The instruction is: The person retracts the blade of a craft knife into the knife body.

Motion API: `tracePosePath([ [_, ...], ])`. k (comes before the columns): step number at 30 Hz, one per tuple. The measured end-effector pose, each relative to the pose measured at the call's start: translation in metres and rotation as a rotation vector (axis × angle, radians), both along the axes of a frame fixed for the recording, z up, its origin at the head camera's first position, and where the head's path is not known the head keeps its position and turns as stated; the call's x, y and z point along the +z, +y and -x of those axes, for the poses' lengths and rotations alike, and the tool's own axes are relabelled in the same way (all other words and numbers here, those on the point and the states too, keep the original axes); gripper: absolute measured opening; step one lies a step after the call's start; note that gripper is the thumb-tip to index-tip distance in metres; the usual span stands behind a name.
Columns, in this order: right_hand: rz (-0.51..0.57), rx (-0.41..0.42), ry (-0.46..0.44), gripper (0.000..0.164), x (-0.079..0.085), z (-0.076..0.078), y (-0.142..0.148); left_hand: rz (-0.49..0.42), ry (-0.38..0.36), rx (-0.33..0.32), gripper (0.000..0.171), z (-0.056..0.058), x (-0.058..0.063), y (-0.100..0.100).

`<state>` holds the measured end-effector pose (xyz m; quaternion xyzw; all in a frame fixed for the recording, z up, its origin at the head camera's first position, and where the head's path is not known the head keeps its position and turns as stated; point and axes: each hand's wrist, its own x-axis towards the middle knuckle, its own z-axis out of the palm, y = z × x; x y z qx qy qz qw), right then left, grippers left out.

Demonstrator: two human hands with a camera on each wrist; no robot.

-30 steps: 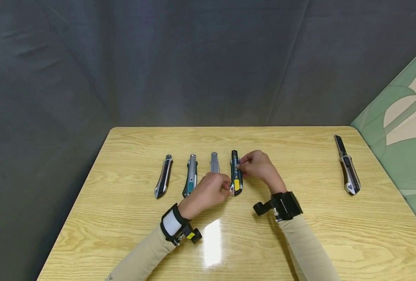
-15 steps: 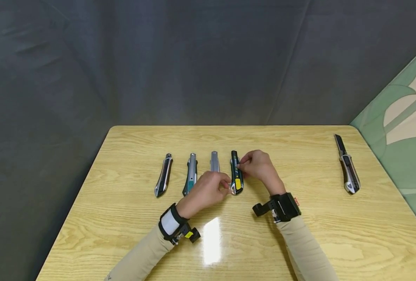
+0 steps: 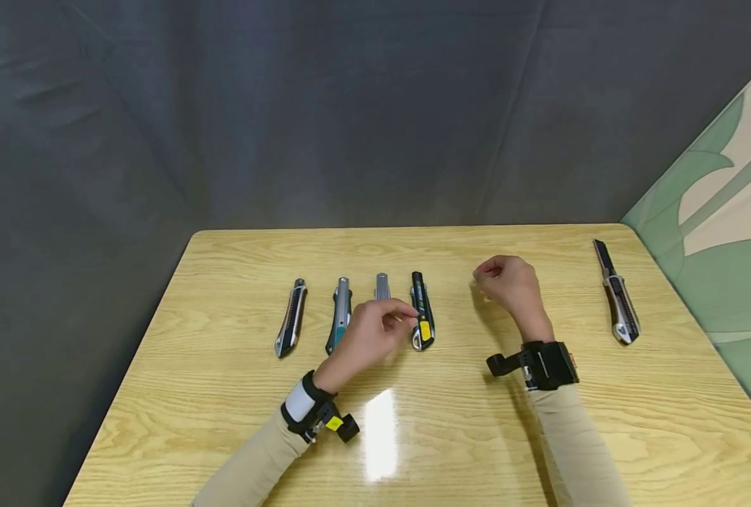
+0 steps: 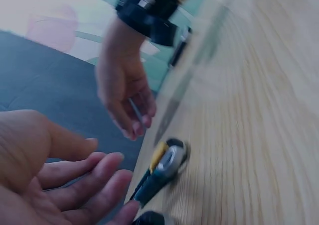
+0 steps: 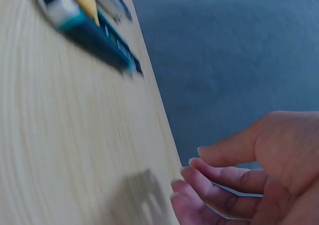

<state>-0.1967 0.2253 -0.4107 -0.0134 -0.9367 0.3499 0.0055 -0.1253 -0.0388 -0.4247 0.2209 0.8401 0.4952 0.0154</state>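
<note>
A dark utility knife [image 3: 422,313] with a yellow slider lies on the table, just right of my left hand [image 3: 378,331]. That hand hovers over the lower part of a silver utility knife [image 3: 383,286] and hides it. In the left wrist view, a gap shows between its thumb and loosely bent fingers [image 4: 84,180]. My right hand [image 3: 511,289] is raised over the table, apart from the knives, its shadow falling beside it. Nothing sits between its thumb and fingers [image 5: 219,180] in the right wrist view.
To the left lie a silver-and-teal utility knife [image 3: 340,313] and a black-and-silver utility knife [image 3: 291,318]. Another utility knife [image 3: 617,299], its dark blade extended, lies at the far right of the wooden table [image 3: 476,451]. A dark curtain [image 3: 362,113] hangs behind.
My right hand has let go of the yellow-slider utility knife and moved right. My left hand's fingers have come off its lower end and spread slightly. The knife stays lying in the row.
</note>
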Motion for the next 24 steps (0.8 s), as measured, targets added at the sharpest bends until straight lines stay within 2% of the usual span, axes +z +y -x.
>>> tracePosePath([
  [3,-0.037,-0.029,0.039,0.021,0.001,-0.001,0.019,-0.065,-0.038,0.029,0.02,0.001,0.003,0.002],
  [7,-0.093,-0.095,0.089,0.023,0.002,-0.003,0.04,-0.085,-0.078,0.039,0.024,0.001,0.006,0.003],
  [13,-0.198,-0.26,0.21,0.024,-0.002,-0.003,0.067,-0.055,-0.056,0.001,0.028,0.001,0.0,0.001],
  [16,-0.25,-0.309,0.244,0.028,-0.003,-0.001,0.081,-0.047,-0.042,-0.021,0.029,0.002,-0.003,0.001],
  [21,-0.296,-0.388,0.103,0.053,-0.002,-0.001,0.103,-0.047,-0.05,-0.039,0.033,0.002,-0.004,0.002],
  [24,-0.287,-0.431,0.021,0.066,-0.006,-0.002,0.112,-0.047,-0.058,-0.041,0.036,0.003,-0.004,0.003],
])
